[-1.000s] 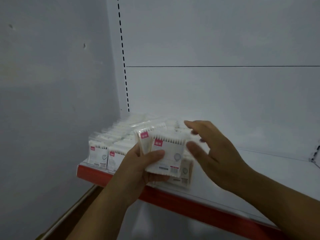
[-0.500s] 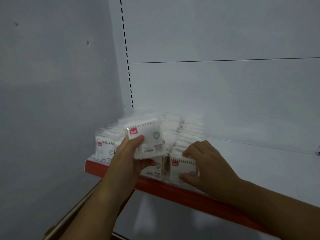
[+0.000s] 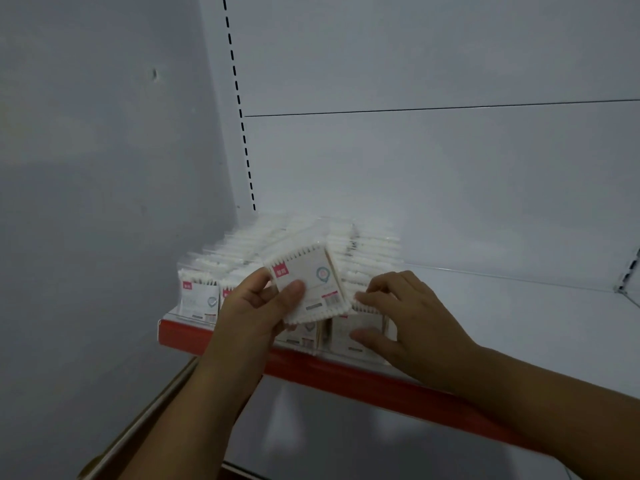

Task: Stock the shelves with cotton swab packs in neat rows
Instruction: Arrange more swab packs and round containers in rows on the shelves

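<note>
white cotton swab pack (image 3: 306, 282), tilted with its red label corner to the left, is held above the shelf's front edge by the left hand (image 3: 254, 306), thumb across its face and fingers curled behind it. the right hand (image 3: 415, 322) grips the front pack (image 3: 339, 341) of the rightmost row, fingertips hooked over its top and thumb pressed on its face. rows of packs (image 3: 242, 251) stand upright on the shelf (image 3: 502, 306), from its left rear corner to its red front edge (image 3: 346, 375). a slotted upright (image 3: 239, 109) rises behind them.
</note>
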Demonstrator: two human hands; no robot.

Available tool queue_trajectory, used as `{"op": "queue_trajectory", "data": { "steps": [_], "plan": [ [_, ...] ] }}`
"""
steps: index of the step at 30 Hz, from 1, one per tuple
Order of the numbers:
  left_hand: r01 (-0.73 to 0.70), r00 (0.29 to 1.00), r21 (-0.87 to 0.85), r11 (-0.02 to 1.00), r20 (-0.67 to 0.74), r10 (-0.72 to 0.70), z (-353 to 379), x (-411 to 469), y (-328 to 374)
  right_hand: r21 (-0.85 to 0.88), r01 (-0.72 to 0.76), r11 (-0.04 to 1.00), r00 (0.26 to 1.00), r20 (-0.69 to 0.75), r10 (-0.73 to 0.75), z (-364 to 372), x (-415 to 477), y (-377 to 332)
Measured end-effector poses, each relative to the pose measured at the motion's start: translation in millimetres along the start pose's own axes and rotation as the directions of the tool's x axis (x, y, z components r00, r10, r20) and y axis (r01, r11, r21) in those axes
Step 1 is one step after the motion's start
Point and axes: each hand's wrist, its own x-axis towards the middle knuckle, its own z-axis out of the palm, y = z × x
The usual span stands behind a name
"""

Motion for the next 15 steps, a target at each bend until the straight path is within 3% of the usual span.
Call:
{"op": "queue_trajectory", "data": {
  "steps": [2, 4, 7, 9, 11, 13, 15],
  "plan": [
    [-0.024, 1.000, 0.060, 0.998, 0.003, 0.024, 4.7, -0.5, 2.1, 0.116, -0.022, 0.993, 0.996, -0.080, 0.032, -12.5, 3.6, -0.8],
    [-0.052, 0.998, 0.118, 0.992, 0.048, 0.047, 11.3, -2.1, 5.5, 0.341, -0.051, 0.939, 0.981, -0.159, 0.112, -30.2, 12.0, -5.8],
    [-0.051, 0.985, 0.268, 0.962, 0.174, 0.003, 21.3, -5.0, 8.1, 0.521, -0.082, 0.849, 0.993, -0.034, 0.117, -46.8, 24.7, -17.6],
    [-0.087, 0.992, 0.423, 0.902, 0.124, 0.038, 19.7, -1.1, 9.9, 0.527, -0.118, 0.842, 0.993, 0.036, 0.117, -46.6, 25.7, -20.1],
    [-0.184, 0.979, 0.638, 0.747, 0.055, 0.194, 8.1, 6.9, 12.2, 0.441, -0.165, 0.882, 0.986, 0.071, 0.149, -40.2, 22.9, -18.1],
    [-0.320, 0.936, 0.808, 0.495, 0.188, 0.298, -2.1, 11.4, 13.7, 0.317, -0.193, 0.929, 0.981, 0.086, 0.175, -28.6, 15.9, -16.2],
    [-0.423, 0.903, 0.860, 0.286, 0.372, 0.217, -6.5, 13.0, 7.2, 0.121, -0.091, 0.988, 0.996, -0.009, 0.092, -15.5, 8.9, -16.2]
  ]
}}
